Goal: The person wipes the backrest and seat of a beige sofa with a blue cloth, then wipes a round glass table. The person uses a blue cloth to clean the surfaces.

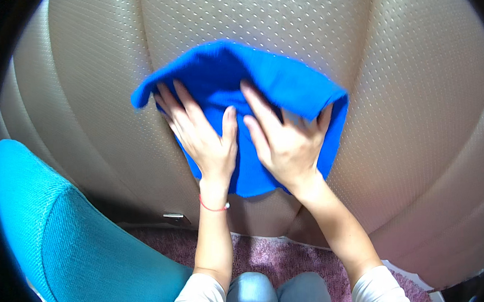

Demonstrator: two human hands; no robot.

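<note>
A blue cloth (249, 167) lies spread against a beige, dimpled, padded panel (257, 11) with vertical seams. My left hand (207, 140) rests on the cloth's left part, fingers apart and pointing up, with a red string bracelet at the wrist. On the right part, my right hand (294, 147) presses the cloth; a fold of it covers some of the fingertips. The cloth's upper edge is folded over towards me. The thumbs are near each other but apart.
A turquoise upholstered seat or cushion (106, 253) stands at the lower left. Below the panel lies a purple-pink carpet (257, 251), with my knees (277, 296) above it. A small metal piece (173, 216) sits at the panel's lower left.
</note>
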